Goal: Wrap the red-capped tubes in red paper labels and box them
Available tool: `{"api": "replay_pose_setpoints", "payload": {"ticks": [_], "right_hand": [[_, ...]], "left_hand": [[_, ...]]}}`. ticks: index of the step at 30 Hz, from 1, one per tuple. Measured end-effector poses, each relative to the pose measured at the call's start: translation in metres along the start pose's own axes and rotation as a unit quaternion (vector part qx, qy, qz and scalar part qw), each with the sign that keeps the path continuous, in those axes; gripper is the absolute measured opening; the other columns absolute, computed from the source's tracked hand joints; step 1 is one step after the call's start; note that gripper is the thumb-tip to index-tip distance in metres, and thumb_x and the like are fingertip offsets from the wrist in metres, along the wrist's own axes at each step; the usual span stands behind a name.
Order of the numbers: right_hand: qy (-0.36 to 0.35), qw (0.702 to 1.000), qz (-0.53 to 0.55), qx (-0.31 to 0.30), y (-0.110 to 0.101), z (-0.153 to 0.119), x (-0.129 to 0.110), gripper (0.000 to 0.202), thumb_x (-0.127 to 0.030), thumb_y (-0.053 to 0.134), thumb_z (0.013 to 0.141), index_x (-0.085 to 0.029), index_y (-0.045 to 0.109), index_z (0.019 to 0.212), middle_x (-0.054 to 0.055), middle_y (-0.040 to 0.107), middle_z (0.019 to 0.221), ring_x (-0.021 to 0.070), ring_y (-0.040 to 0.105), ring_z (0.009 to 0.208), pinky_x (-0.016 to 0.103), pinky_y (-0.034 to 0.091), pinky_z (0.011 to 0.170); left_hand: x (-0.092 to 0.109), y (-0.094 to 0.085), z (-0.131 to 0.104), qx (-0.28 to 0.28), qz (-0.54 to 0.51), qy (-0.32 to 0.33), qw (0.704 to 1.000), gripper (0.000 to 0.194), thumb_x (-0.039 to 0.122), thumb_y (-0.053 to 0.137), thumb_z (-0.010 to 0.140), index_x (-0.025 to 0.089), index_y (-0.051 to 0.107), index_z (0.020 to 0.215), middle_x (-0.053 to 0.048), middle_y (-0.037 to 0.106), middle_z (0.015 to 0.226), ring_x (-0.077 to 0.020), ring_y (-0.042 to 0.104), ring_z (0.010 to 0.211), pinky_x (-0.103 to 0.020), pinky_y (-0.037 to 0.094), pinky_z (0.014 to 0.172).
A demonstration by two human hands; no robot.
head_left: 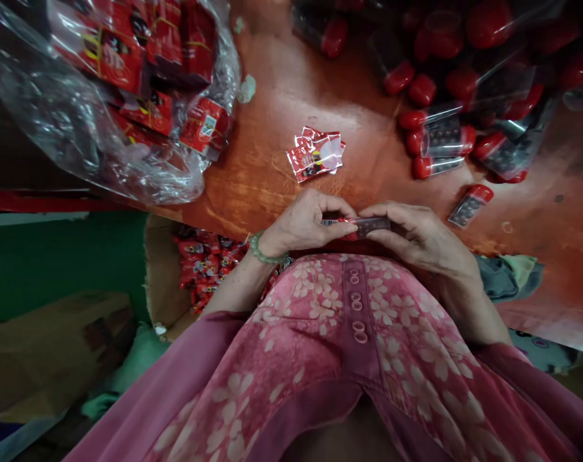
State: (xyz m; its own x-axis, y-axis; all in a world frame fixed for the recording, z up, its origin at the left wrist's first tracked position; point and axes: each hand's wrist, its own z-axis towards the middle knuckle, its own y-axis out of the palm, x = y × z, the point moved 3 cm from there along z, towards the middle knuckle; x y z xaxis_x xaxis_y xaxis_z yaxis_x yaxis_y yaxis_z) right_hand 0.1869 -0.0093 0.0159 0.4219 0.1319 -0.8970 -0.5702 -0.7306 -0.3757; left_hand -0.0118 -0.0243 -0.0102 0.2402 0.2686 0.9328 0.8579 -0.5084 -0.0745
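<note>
1. Two at work: the left hand (304, 221) and the right hand (409, 231) face each other over the table's near edge, just in front of a pink floral top (315, 295).
2. The left forearm slants up and inward, a green bead bracelet (267, 250) at the wrist; thumb and fingertips pinch a red wrapper (349, 235).
3. The right wrist bends inward, fingers curled, thumb and forefinger clamped on a small dark tube (374, 226).
4. The tube lies nearly level between the hands, its left end at the wrapper; whether the wrapper encircles it cannot be told.
5. Just beyond, loose red wrappers (315, 156) overlap on the wooden table (262, 160).
6. Right, one red-capped container (470, 205) lies near the hand; left, a clear plastic bag (173, 179) holds red bundles (118, 61).
</note>
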Motion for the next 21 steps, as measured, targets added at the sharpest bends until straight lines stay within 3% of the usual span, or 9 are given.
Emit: {"api": "replay_pose_setpoints", "payload": {"ticks": [4,6,9,11,14,17,21], "right_hand": [[0.008,0.999,0.009,0.031,-0.002,0.002,-0.002,0.022,-0.031,0.064,0.095,-0.022,0.071,0.114,0.006,0.078,0.106,0.0206,0.072,0.092,0.033,0.056,0.088],[0.037,0.994,0.063,0.087,-0.002,0.005,0.000,0.027,-0.034,0.068,0.093,-0.022,0.070,0.116,0.006,0.078,0.108,0.0214,0.073,0.093,0.034,0.057,0.088],[0.076,0.959,0.207,0.180,0.002,0.013,0.006,0.035,-0.039,0.075,0.086,-0.023,0.067,0.116,0.004,0.077,0.107,0.0184,0.073,0.087,0.031,0.060,0.081],[0.077,0.929,0.294,0.213,0.007,0.024,0.009,0.039,-0.041,0.080,0.080,-0.023,0.064,0.112,0.001,0.075,0.098,0.0147,0.071,0.077,0.029,0.061,0.075],[0.068,0.903,0.359,0.225,0.014,0.043,0.010,0.045,-0.044,0.085,0.074,-0.024,0.062,0.107,-0.001,0.073,0.091,0.0127,0.069,0.071,0.028,0.062,0.074],[0.058,0.898,0.382,0.212,0.021,0.054,0.010,0.051,-0.046,0.088,0.071,-0.024,0.061,0.109,0.002,0.075,0.103,0.0137,0.072,0.082,0.030,0.062,0.084],[0.049,0.903,0.398,0.153,0.030,0.057,0.016,0.052,-0.046,0.081,0.082,-0.023,0.063,0.124,0.005,0.075,0.115,0.0137,0.074,0.089,0.031,0.062,0.088]], "left_hand": [[0.008,-0.007,0.001,0.042,-0.020,0.011,0.999,0.020,0.032,0.082,0.075,0.015,0.079,0.084,-0.003,0.077,0.078,-0.0143,0.069,0.071,-0.026,0.053,0.075],[0.012,-0.017,-0.001,0.120,-0.086,0.031,0.989,0.034,0.036,0.088,0.071,0.017,0.079,0.098,-0.006,0.080,0.096,-0.0184,0.074,0.088,-0.029,0.056,0.087],[0.007,-0.028,-0.007,0.244,-0.230,0.063,0.940,0.053,0.047,0.091,0.068,0.023,0.075,0.113,-0.009,0.076,0.119,-0.0224,0.072,0.111,-0.032,0.055,0.100],[-0.001,-0.025,-0.005,0.242,-0.309,0.066,0.917,0.055,0.051,0.091,0.067,0.023,0.074,0.111,-0.009,0.076,0.119,-0.0219,0.073,0.110,-0.032,0.055,0.100],[-0.009,-0.011,0.003,0.199,-0.364,0.037,0.909,0.055,0.054,0.092,0.065,0.021,0.074,0.106,-0.011,0.078,0.114,-0.0234,0.074,0.108,-0.035,0.057,0.099],[-0.008,-0.002,0.010,0.234,-0.377,0.016,0.896,0.050,0.058,0.088,0.069,0.021,0.075,0.099,-0.010,0.079,0.112,-0.0237,0.072,0.112,-0.035,0.057,0.099],[-0.006,-0.006,0.017,0.264,-0.409,0.005,0.873,0.039,0.052,0.089,0.068,0.021,0.077,0.088,-0.007,0.081,0.106,-0.0224,0.074,0.108,-0.033,0.056,0.098]]}}
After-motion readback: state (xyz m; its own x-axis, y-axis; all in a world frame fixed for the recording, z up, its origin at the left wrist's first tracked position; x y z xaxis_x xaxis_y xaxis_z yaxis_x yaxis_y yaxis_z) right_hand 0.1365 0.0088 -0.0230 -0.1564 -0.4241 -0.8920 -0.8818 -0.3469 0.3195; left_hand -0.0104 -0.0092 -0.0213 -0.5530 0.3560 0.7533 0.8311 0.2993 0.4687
